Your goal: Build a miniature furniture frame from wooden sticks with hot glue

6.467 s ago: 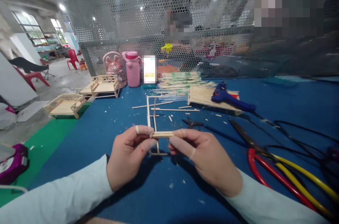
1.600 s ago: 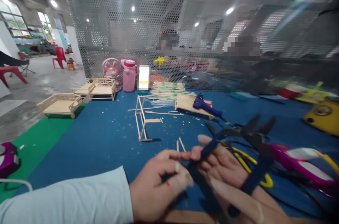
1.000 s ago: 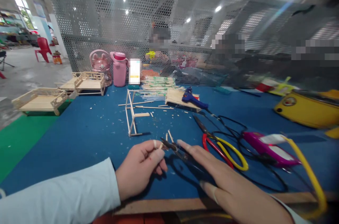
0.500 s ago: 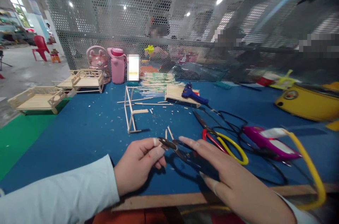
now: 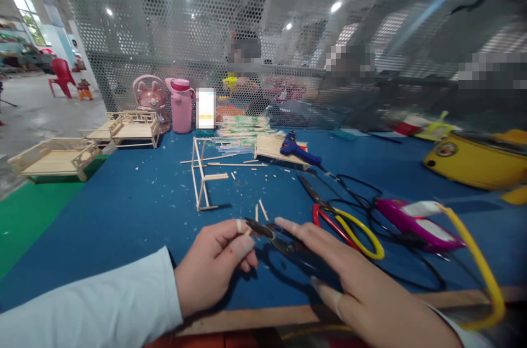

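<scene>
At the near side of the table, my left hand is closed, pinching a short wooden stick between thumb and forefinger. White wrapping covers a fingertip of that hand. My right hand holds dark cutting pliers, its fingers long over the handles, which are partly hidden. The pliers' jaws are right at the stick, against the left fingertips. Just beyond them lie two short stick pieces. Farther off, a thin stick frame stands on the blue table.
A blue glue gun leans on a small wooden panel. Scissors with red and yellow handles and a purple device with cords lie right. Miniature wooden beds stand left. A pink bottle stands before the perforated screen.
The whole view has shifted slightly, so things appear a little lower and farther left. Both hands keep nearly the same pose, with the pliers still at the stick.
</scene>
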The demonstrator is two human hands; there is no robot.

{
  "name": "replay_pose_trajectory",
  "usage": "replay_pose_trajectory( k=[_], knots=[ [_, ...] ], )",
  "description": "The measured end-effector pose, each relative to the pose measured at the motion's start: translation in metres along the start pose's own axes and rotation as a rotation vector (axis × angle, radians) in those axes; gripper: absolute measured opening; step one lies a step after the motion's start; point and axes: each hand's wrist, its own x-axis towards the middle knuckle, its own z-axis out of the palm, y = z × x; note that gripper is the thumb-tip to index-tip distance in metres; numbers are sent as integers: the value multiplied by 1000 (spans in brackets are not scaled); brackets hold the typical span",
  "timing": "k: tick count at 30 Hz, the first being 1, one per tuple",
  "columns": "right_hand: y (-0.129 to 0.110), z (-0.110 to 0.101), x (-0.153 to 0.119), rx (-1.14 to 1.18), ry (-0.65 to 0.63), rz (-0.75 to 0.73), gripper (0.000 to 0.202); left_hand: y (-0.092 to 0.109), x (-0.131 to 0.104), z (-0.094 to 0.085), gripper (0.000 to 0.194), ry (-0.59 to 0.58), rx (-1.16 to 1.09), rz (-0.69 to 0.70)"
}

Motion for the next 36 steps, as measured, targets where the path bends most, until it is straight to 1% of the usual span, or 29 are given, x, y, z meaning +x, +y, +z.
replay_pose_trajectory(
  k=[3,6,8,11,13,18,23,28,31,33,36],
  knots=[
    [-4,-1,0,-5,57,-13,73,0,0,0,28,-1,16,-4],
    [-5,0,-2,4,93,16,71,1,0,0,29,-5,23,2],
    [-2,1,-3,1,78,18,71,1,-1,0,30,-7,22,8],
    [3,1,-3,-14,22,10,73,1,-1,0,32,-11,14,14],
    [4,1,-1,-12,15,2,74,1,-1,0,33,-14,4,7],
    [2,5,2,2,111,-15,71,-1,0,1,32,-6,-29,-36],
    [11,11,3,-86,123,-56,78,-2,2,4,32,42,-51,-81],
    [6,15,11,-230,290,-54,79,1,4,7,40,118,-101,-144],
    [0,14,15,-342,353,-78,76,2,5,8,43,147,-134,-168],
    [-1,14,17,-372,373,-80,74,2,5,9,45,156,-141,-179],
    [2,13,16,-283,334,-81,76,0,5,8,45,154,-121,-155]
  ],
)
